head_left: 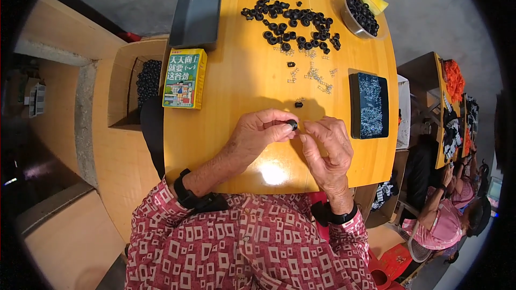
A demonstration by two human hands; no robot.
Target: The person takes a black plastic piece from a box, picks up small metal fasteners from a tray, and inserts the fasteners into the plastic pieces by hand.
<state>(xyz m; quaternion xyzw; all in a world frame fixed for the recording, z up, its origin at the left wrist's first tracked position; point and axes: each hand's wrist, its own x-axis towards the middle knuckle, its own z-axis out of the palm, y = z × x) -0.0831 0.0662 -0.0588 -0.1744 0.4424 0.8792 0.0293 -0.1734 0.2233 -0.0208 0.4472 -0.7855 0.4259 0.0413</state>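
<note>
My left hand (257, 134) pinches a small round black plastic piece (292, 124) between thumb and fingers, above the near part of the table. Close beside it on the right is my right hand (329, 147), its fingers curled and thumb near the fingertips; whatever they hold is too small to make out. Just beyond the hands a single black piece (299, 104) lies on the wood. Farther off are tiny shiny springs (314, 72), scattered loosely, and behind them a spread of several black pieces (274, 27).
On the table (231, 86) stand a grey tray (196, 11) and a yellow-green carton (183, 78) at left. At right are a dark tray (355, 129) of shiny bits and a bowl (350, 23) of black pieces. A cardboard box (122, 88) sits left; people (438, 220) work at right.
</note>
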